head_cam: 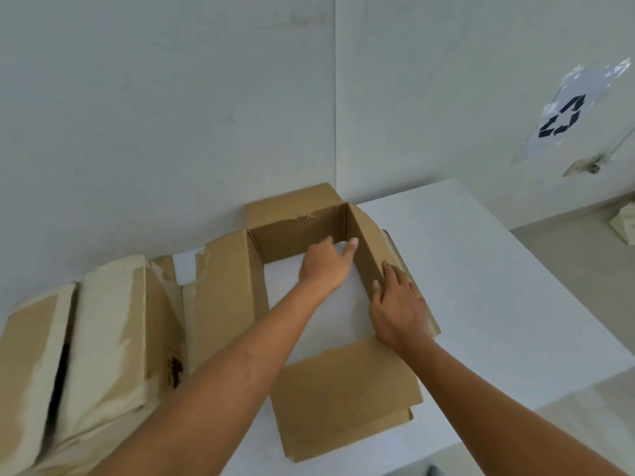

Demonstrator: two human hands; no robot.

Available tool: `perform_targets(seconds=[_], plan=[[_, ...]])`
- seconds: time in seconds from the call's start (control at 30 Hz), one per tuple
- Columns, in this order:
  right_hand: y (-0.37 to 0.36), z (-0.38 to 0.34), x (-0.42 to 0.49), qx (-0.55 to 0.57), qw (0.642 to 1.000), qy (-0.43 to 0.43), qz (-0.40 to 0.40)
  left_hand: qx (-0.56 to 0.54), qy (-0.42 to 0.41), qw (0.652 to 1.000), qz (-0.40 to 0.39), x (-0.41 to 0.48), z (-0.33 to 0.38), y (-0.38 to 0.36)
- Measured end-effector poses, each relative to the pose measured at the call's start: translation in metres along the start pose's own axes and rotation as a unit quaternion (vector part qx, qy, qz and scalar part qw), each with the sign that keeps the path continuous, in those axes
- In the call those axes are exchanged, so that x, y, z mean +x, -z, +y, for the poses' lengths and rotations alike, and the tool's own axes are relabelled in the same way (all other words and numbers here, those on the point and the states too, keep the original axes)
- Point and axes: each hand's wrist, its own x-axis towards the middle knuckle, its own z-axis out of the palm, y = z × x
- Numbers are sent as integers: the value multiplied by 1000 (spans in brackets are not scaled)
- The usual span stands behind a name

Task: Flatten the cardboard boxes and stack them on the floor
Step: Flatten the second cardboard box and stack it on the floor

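Observation:
An open brown cardboard box point(295, 231) stands on the white table point(498, 304), its flaps spread outward and no bottom, so the table shows through it. My left hand point(326, 262) reaches inside with fingers bent toward the far right inner corner, touching the far wall. My right hand point(398, 304) lies over the top edge of the box's right wall point(364, 249), thumb inside and fingers outside, gripping it. A second box point(96, 338), pale-taped and closed, sits to the left, tilted.
The table sits in a corner of white walls. A recycling sign point(563, 115) hangs on the right wall. Grey floor point(567, 249) shows to the right beyond the table, with a pale object point(625, 221) at the far right edge.

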Motion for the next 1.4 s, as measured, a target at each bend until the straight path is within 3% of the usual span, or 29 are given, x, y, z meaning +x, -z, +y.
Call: perform_targets(seconds=[0.1,0.2,0.33,0.53,0.6,0.7,0.9,1.13,1.4], plan=[[7,3,-1,200,978,-51,10,-69,66,991,-94,-20,33,-33],[11,12,11,323,939,-115,29,-94,103,987,-83,-26,55,-57],[4,48,29,291,938,-180,55,-47,140,988,-56,-25,66,-67],[-26,96,38,33,965,-243,-92,-50,109,991,-62,-21,48,-67],[-31,96,41,23,964,-241,-106,-59,106,991,-57,-20,44,-68],[-29,100,46,111,964,-210,-121,-57,101,992,-55,-21,42,-70],[4,83,38,71,993,-94,-24,-93,83,991,-52,-21,58,-62],[89,69,52,59,991,-36,115,-192,25,980,-34,-9,102,-22],[169,57,60,-24,981,41,190,-291,-8,956,-17,-11,143,-2]])
